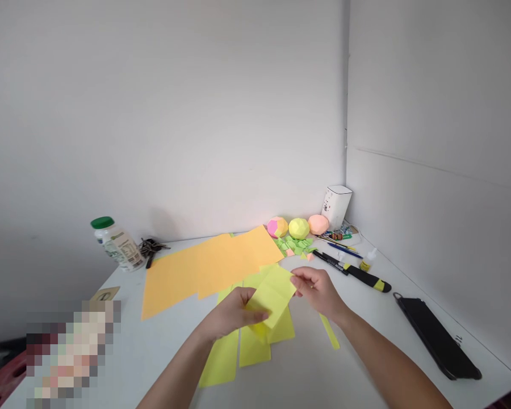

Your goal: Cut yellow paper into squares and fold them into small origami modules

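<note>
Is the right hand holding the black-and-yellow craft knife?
No, the right hand pinches a yellow paper sheet at its edge, while the craft knife lies on the white table.

Our white table (pixel 166 346) carries yellow sheets (pixel 218 363) below our grip. Orange sheets (pixel 174 284) lie beyond it, a cutter (pixel 366 278) rightward.

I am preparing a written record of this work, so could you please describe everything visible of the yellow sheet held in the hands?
The yellow sheet looks like thin paper, plain and roughly rectangular, with what seems a faint crease across it. It is tilted above the table and other yellow sheets. The left hand grips its left side, covering part of it; the right hand pinches its right corner.
</note>
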`<action>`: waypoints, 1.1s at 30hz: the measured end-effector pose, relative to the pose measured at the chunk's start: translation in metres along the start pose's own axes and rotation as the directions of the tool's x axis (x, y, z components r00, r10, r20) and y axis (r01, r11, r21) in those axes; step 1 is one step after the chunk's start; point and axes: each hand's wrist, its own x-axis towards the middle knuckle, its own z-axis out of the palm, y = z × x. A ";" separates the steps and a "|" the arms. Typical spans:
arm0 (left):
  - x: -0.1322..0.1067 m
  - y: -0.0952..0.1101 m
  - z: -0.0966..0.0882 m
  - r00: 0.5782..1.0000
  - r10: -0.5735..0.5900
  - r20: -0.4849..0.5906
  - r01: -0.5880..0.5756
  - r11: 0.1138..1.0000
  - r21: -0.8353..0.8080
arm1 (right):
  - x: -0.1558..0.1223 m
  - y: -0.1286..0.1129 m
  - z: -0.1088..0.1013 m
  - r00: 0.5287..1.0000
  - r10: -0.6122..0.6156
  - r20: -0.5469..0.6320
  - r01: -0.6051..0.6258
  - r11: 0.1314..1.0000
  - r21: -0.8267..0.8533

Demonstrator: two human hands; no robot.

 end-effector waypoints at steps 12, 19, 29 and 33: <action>-0.013 0.011 -0.023 0.744 0.133 -0.655 -0.009 0.982 0.188 | 0.018 0.009 -0.030 0.926 -0.030 -0.376 0.010 0.998 -0.056; -0.024 0.017 -0.018 0.398 0.356 -0.846 -0.215 0.932 0.291 | 0.009 -0.001 -0.031 0.868 -0.140 -0.477 0.095 0.988 -0.118; -0.001 0.005 -0.028 0.497 0.183 -0.849 -0.120 0.983 0.141 | 0.028 0.019 -0.033 0.919 -0.035 -0.394 0.015 0.998 -0.053; -0.002 0.007 -0.028 0.511 0.170 -0.843 -0.103 0.985 0.136 | 0.027 0.021 -0.033 0.921 -0.031 -0.389 0.002 0.997 -0.074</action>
